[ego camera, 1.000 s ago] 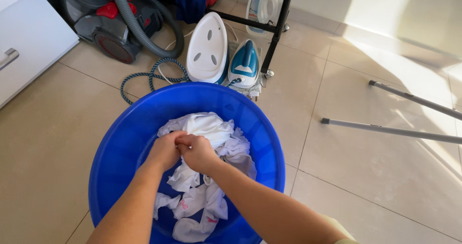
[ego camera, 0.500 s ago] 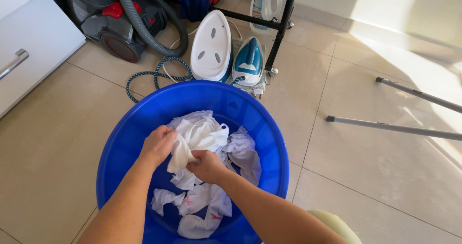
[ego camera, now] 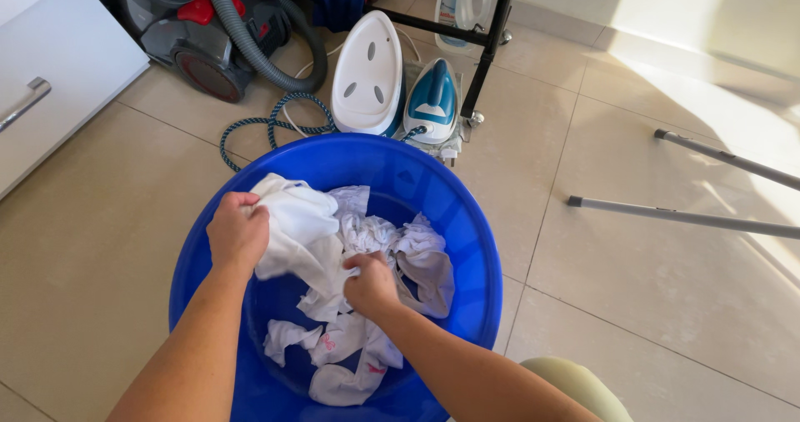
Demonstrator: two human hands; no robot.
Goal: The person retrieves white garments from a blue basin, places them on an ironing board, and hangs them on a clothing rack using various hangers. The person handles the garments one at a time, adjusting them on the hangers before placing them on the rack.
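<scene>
Left hand point(ego camera: 237, 232) grips a white cloth point(ego camera: 296, 222) above the blue tub point(ego camera: 450, 214); right hand point(ego camera: 371, 284), just beside, pinches its lower edge. Tangled laundry point(ego camera: 350, 355) beneath may snag and lift out.

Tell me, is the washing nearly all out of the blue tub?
Not nearly. Nothing looks taken out: no clothes lie on the floor tiles. In hand: the left hand grips a white garment raised toward the rim of the blue tub, while the right hand holds its lower part. Left: a heap of white laundry inside.
</scene>
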